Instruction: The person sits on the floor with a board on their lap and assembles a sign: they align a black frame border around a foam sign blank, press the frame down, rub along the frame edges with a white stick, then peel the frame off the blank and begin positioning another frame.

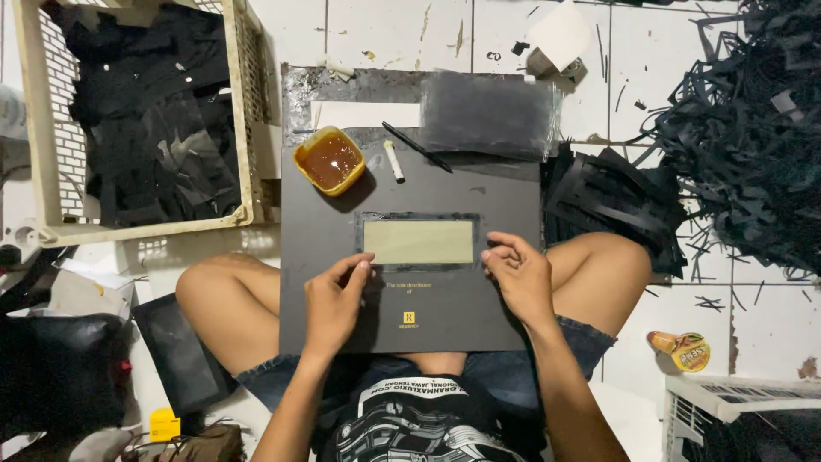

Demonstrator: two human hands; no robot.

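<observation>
— Black flat card panel (pixel 445 291) with a pale rectangular window (pixel 418 242): position?
— Across the seated person's knees. Left hand (pixel 335 299) palm-down, fingertips pressing the window's lower-left corner; right hand (pixel 517 275) curled, fingers loose, touching its right edge. Neither grips.

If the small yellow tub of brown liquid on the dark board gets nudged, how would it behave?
The yellow tub is open and looks nearly full, so a push would probably slop liquid. It looks squat, so sliding seems likelier than tipping. It sits on the dark board across the person's knees, so a tilt might shift it.
</observation>
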